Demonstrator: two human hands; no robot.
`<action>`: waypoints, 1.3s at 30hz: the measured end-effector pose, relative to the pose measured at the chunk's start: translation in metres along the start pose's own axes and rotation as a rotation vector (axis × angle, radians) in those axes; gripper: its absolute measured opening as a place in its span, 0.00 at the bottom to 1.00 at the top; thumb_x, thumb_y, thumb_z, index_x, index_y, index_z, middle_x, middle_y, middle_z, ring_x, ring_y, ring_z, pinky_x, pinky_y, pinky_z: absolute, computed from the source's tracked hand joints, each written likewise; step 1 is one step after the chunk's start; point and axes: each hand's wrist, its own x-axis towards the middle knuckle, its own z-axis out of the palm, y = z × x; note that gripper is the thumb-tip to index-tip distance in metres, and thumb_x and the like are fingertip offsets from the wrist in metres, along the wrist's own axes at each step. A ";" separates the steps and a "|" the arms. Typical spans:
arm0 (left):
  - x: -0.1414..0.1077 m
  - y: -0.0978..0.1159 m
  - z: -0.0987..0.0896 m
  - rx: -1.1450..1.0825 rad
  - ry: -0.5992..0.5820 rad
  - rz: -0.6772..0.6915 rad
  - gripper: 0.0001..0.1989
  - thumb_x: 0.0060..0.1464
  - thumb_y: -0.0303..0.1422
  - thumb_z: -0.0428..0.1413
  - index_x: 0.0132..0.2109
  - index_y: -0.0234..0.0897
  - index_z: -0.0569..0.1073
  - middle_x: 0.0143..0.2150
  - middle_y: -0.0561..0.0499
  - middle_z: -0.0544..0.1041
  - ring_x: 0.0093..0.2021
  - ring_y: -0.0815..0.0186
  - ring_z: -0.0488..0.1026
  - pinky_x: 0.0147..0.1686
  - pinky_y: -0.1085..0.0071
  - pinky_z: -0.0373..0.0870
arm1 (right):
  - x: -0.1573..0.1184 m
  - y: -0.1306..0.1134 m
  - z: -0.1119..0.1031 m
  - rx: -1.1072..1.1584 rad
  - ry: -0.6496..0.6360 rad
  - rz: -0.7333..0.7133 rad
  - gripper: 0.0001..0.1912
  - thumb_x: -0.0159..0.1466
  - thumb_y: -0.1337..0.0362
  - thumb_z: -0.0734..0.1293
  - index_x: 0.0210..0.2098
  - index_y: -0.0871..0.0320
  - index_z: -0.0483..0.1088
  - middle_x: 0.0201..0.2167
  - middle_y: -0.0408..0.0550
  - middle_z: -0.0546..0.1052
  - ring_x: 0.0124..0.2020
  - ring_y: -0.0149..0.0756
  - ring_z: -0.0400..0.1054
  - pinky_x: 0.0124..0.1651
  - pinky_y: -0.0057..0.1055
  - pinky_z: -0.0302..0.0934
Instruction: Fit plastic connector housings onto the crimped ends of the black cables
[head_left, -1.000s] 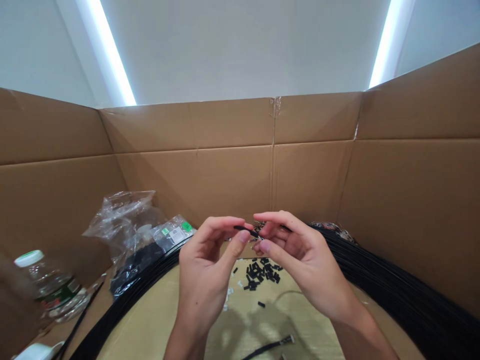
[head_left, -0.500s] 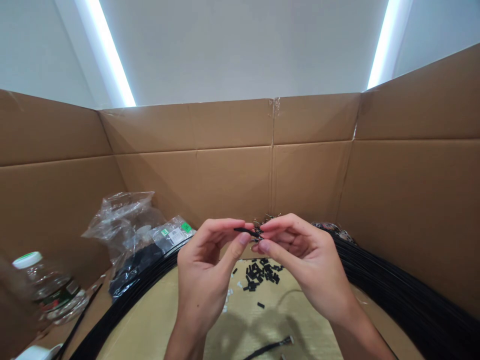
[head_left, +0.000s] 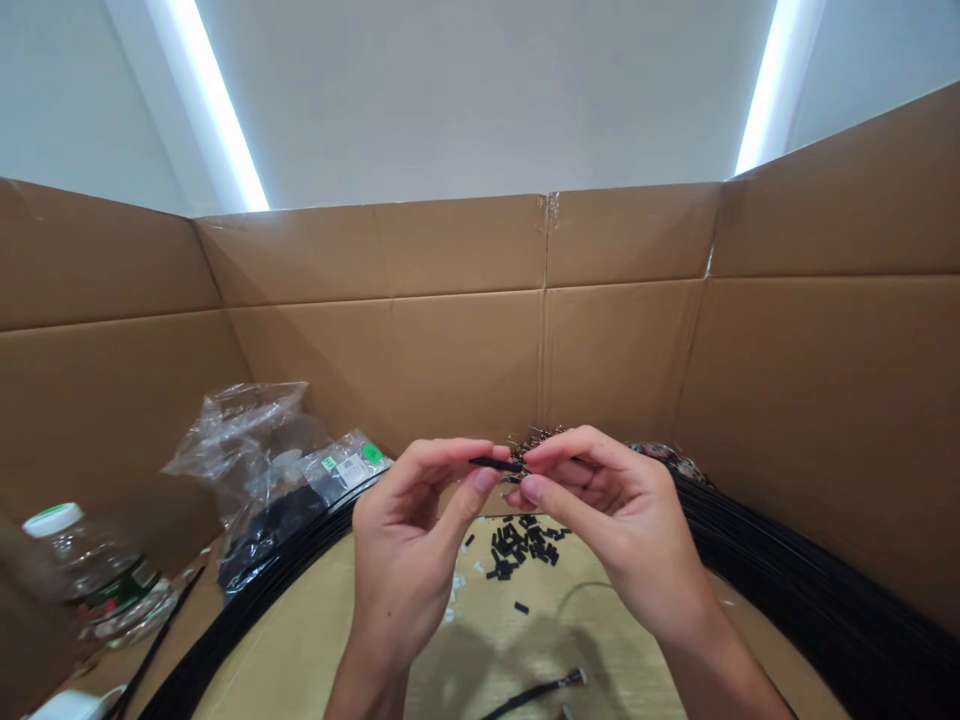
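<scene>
Between the fingertips of both hands is a thin black piece, lying roughly level. My left hand pinches its left part between thumb and forefinger. At its right end, the thumb and forefinger of my right hand are closed on it; the exact contact is too small to make out. Below the hands, several short black pieces lie scattered on the tan round surface, one of them apart from the rest. Nearer to me lies a black cable with a metal-like end.
Long black cables curve around both sides. On the left are a clear bottle, a crumpled plastic bag and a labelled bag. Small metallic parts sit behind the hands. Cardboard walls enclose the area.
The fingertips have shifted very slightly, my right hand a little to the right, and the black piece lies more level. Both hands keep their pinch.
</scene>
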 end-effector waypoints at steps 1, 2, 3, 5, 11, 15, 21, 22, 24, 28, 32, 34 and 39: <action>0.000 0.000 0.000 0.003 -0.007 0.002 0.09 0.64 0.26 0.70 0.45 0.47 0.89 0.42 0.54 0.90 0.44 0.66 0.88 0.47 0.77 0.86 | 0.000 0.000 0.000 0.000 0.004 -0.003 0.07 0.64 0.64 0.83 0.40 0.52 0.84 0.34 0.45 0.89 0.35 0.34 0.87 0.42 0.23 0.82; 0.001 0.000 -0.001 0.006 -0.013 0.004 0.09 0.64 0.26 0.70 0.45 0.48 0.89 0.42 0.54 0.90 0.44 0.66 0.88 0.47 0.77 0.86 | 0.000 0.000 0.000 0.000 0.007 -0.006 0.08 0.63 0.65 0.83 0.40 0.52 0.84 0.33 0.44 0.88 0.35 0.33 0.86 0.41 0.22 0.81; 0.001 -0.001 -0.001 0.009 -0.014 0.007 0.09 0.65 0.25 0.69 0.45 0.48 0.89 0.43 0.54 0.90 0.44 0.66 0.89 0.47 0.77 0.86 | 0.000 0.000 0.001 0.001 0.008 -0.008 0.08 0.63 0.65 0.84 0.39 0.52 0.84 0.33 0.44 0.88 0.35 0.33 0.86 0.41 0.21 0.81; 0.001 -0.001 0.000 0.008 -0.011 0.010 0.10 0.64 0.25 0.69 0.45 0.47 0.89 0.43 0.53 0.90 0.44 0.67 0.89 0.47 0.78 0.86 | 0.000 -0.001 0.001 0.001 0.003 -0.015 0.07 0.63 0.66 0.83 0.39 0.51 0.85 0.33 0.43 0.88 0.35 0.32 0.86 0.41 0.20 0.80; 0.001 -0.001 0.004 -0.035 0.010 -0.003 0.09 0.64 0.24 0.70 0.44 0.46 0.88 0.42 0.53 0.90 0.43 0.67 0.89 0.46 0.78 0.86 | 0.000 -0.003 0.001 -0.037 -0.017 -0.032 0.04 0.66 0.67 0.80 0.40 0.51 0.87 0.34 0.42 0.88 0.35 0.30 0.86 0.41 0.18 0.80; 0.001 0.000 0.003 -0.068 -0.005 -0.017 0.08 0.65 0.25 0.70 0.44 0.44 0.88 0.42 0.52 0.91 0.43 0.64 0.90 0.43 0.77 0.87 | -0.001 -0.004 0.001 -0.043 -0.024 -0.033 0.05 0.67 0.68 0.80 0.40 0.51 0.87 0.34 0.42 0.88 0.35 0.29 0.86 0.40 0.16 0.78; 0.000 -0.002 0.000 -0.008 -0.015 0.013 0.08 0.65 0.25 0.70 0.45 0.46 0.89 0.43 0.54 0.91 0.44 0.68 0.89 0.46 0.80 0.85 | -0.001 -0.003 0.001 -0.051 -0.021 -0.024 0.03 0.67 0.67 0.80 0.39 0.52 0.87 0.32 0.42 0.88 0.34 0.28 0.86 0.38 0.13 0.76; 0.000 -0.003 0.000 0.012 -0.018 0.026 0.08 0.65 0.26 0.70 0.46 0.46 0.89 0.44 0.53 0.91 0.44 0.68 0.88 0.48 0.80 0.84 | -0.001 -0.003 0.001 -0.051 -0.019 -0.027 0.03 0.66 0.67 0.81 0.39 0.52 0.87 0.32 0.42 0.88 0.34 0.28 0.86 0.38 0.13 0.76; 0.000 -0.004 -0.001 0.030 -0.022 0.041 0.07 0.65 0.27 0.70 0.46 0.45 0.89 0.44 0.53 0.91 0.45 0.68 0.88 0.49 0.80 0.84 | -0.001 -0.003 0.000 -0.049 -0.018 -0.034 0.04 0.65 0.66 0.82 0.39 0.52 0.87 0.32 0.42 0.87 0.34 0.29 0.86 0.39 0.14 0.77; 0.000 -0.004 0.001 0.010 -0.006 0.027 0.08 0.65 0.26 0.69 0.47 0.46 0.89 0.44 0.53 0.91 0.45 0.68 0.89 0.47 0.81 0.84 | -0.001 -0.003 0.000 -0.062 -0.022 -0.051 0.03 0.66 0.66 0.81 0.39 0.51 0.87 0.32 0.41 0.86 0.34 0.29 0.86 0.39 0.16 0.77; 0.001 0.000 0.002 0.014 0.006 0.017 0.09 0.64 0.25 0.69 0.46 0.44 0.88 0.42 0.53 0.91 0.44 0.68 0.89 0.46 0.82 0.84 | -0.001 -0.003 0.001 -0.071 -0.019 -0.056 0.03 0.66 0.67 0.80 0.38 0.51 0.87 0.32 0.41 0.86 0.34 0.29 0.85 0.39 0.16 0.77; 0.002 0.001 0.001 0.014 0.004 0.014 0.08 0.64 0.25 0.69 0.46 0.44 0.88 0.42 0.53 0.91 0.44 0.69 0.89 0.46 0.83 0.84 | 0.000 -0.003 0.001 -0.069 -0.022 -0.054 0.03 0.66 0.67 0.80 0.38 0.51 0.87 0.32 0.41 0.86 0.34 0.29 0.85 0.39 0.16 0.77; 0.004 -0.003 -0.001 -0.077 -0.059 -0.035 0.07 0.65 0.28 0.70 0.48 0.45 0.88 0.43 0.54 0.91 0.44 0.70 0.89 0.47 0.83 0.84 | 0.000 -0.002 0.000 -0.059 -0.018 -0.050 0.04 0.66 0.67 0.80 0.39 0.50 0.87 0.32 0.41 0.86 0.34 0.28 0.85 0.39 0.15 0.77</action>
